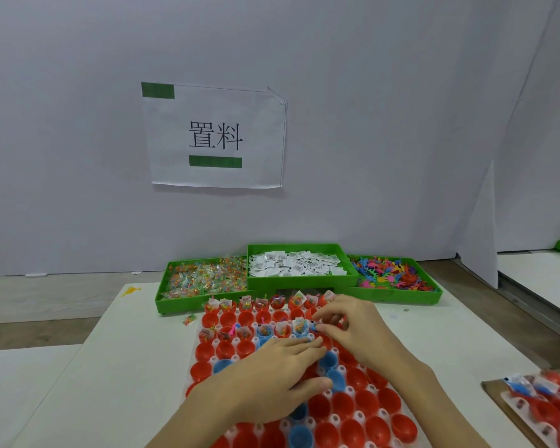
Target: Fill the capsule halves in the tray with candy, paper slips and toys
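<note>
Capsule halves (343, 412), mostly red, few blue, fill the white tray (358, 415) on the near table. Three green bins (299, 281) far side: candy left, paper slips middle, toys right. Left hand (272, 379) flat on tray; right hand (349, 324) pinches something tiny.

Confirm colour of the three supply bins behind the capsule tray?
Bright green, all three supply bins, clearest in the head view.

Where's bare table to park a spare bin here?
Bare white table left of the capsule tray, in front of the candy bin, apart from one stray candy packet. A narrower strip lies between the capsule tray and the second tray at right. Crowded: the centre, under both hands, and the back bin row.
</note>
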Action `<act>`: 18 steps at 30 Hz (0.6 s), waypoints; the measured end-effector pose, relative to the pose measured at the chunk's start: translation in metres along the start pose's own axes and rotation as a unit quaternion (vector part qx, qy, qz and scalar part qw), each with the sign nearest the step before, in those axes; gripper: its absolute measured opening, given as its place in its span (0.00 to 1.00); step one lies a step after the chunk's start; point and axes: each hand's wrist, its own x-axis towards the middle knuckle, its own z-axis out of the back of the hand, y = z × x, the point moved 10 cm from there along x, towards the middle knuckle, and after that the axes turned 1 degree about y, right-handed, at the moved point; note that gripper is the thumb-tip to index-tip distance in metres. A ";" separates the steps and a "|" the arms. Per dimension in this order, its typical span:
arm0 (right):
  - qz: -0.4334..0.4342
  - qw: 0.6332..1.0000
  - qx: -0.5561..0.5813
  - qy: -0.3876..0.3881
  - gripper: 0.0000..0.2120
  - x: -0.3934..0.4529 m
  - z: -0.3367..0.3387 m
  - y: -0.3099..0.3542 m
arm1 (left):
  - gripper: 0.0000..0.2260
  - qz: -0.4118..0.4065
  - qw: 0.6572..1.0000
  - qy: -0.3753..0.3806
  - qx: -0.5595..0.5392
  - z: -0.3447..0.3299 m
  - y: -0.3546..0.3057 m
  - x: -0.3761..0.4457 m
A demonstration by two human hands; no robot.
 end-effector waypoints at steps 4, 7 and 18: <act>0.003 0.999 -0.041 0.009 0.06 0.004 -0.002 0.004 | 0.32 0.030 0.997 -0.065 0.043 0.015 0.014 -0.003; -0.015 1.000 -0.002 -0.006 0.07 0.000 0.008 0.001 | 0.34 0.075 0.992 -0.073 0.070 0.016 0.028 -0.004; -0.053 0.986 0.110 -0.116 0.07 -0.028 0.049 -0.017 | 0.34 0.078 0.989 -0.052 0.110 0.023 0.025 -0.010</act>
